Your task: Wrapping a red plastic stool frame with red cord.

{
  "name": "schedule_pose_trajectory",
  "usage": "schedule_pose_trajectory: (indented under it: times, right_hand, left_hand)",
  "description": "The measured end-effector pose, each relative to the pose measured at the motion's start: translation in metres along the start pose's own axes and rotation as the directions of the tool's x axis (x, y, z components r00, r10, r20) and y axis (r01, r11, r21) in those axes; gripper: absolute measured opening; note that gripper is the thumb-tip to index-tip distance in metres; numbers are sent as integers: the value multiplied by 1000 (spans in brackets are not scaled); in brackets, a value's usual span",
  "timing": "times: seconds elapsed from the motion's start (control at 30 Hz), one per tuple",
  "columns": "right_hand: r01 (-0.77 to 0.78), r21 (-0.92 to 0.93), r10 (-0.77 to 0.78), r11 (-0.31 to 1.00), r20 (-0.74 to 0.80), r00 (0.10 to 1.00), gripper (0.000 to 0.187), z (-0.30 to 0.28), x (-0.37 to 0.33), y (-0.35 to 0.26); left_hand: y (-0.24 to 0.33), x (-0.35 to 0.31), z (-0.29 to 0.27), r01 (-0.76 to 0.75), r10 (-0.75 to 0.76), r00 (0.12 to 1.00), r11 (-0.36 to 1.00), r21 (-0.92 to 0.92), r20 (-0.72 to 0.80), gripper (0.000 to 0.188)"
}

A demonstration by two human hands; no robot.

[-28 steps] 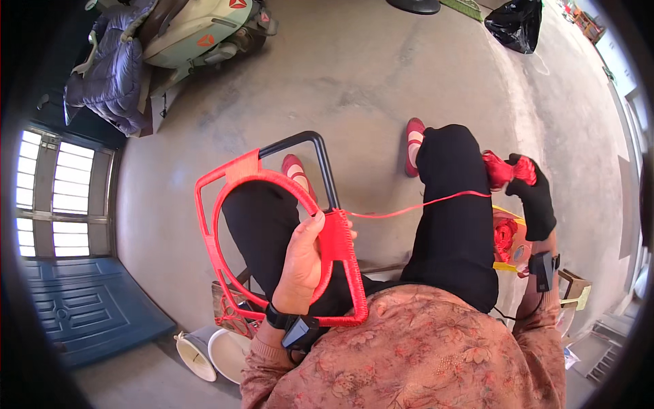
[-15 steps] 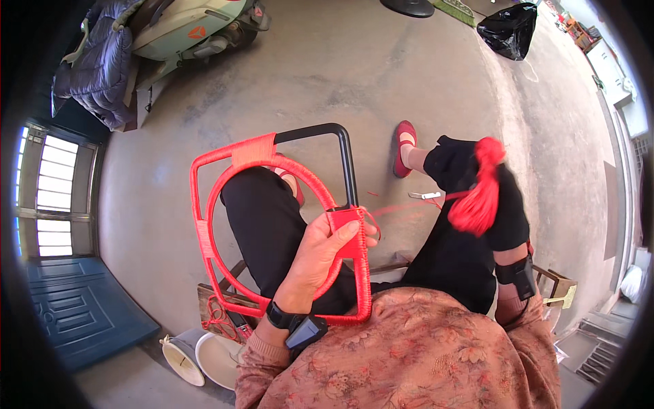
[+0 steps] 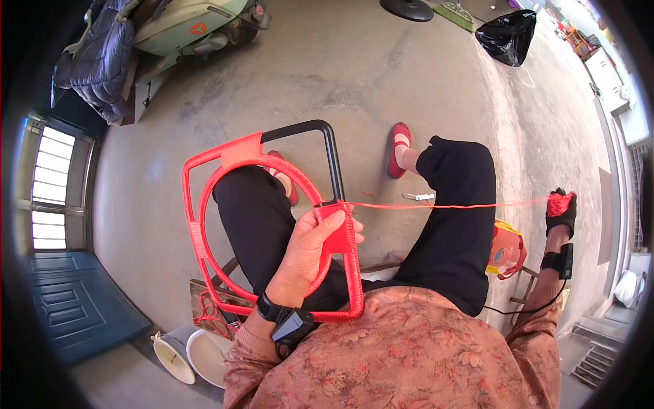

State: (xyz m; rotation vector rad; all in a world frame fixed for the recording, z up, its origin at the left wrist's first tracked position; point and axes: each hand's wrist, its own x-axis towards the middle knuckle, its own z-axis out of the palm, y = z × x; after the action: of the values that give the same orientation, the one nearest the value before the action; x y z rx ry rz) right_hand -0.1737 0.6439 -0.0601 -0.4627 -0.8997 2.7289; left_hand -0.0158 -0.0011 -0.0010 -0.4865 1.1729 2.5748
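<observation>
My left hand (image 3: pixel 304 249) grips a squarish metal frame (image 3: pixel 359 293) with a ring inside it, thumb on the wide red-wrapped band at its right side. Red cord covers most of the frame, while the upper right corner shows bare black tube (image 3: pixel 332 153). Far out to the right, my right hand (image 3: pixel 563 223), in a black glove, is closed on a bundle of red cord (image 3: pixel 559 203). From that bundle a single red strand (image 3: pixel 449 206) runs nearly straight across to the frame, just above my left thumb. The fingers beneath the bundle are partly hidden.
A small white-handled tool (image 3: pixel 418 197) lies on the floor between my feet. Beside my right leg is a red and yellow bag (image 3: pixel 505 251). Two pale buckets (image 3: pixel 206 354) stand at the lower left, near a wooden bench (image 3: pixel 208 300) holding loose red cord.
My right hand has swung outward to the right with the cord bundle, drawing the strand out long and straight. The left hand and frame have shifted slightly left.
</observation>
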Motion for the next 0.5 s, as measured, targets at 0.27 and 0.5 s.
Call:
schedule_pose_trajectory:
  times: [0.27, 0.5]
  right_hand:
    - [293, -956, 814, 16, 183, 551, 71, 196, -168, 200]
    - [586, -694, 763, 418, 618, 189, 67, 231, -220, 368]
  left_hand:
    - [-4, 4, -3, -130, 92, 973, 977, -168, -213, 26]
    - [-15, -2, -19, -66, 108, 977, 974, 217, -186, 18]
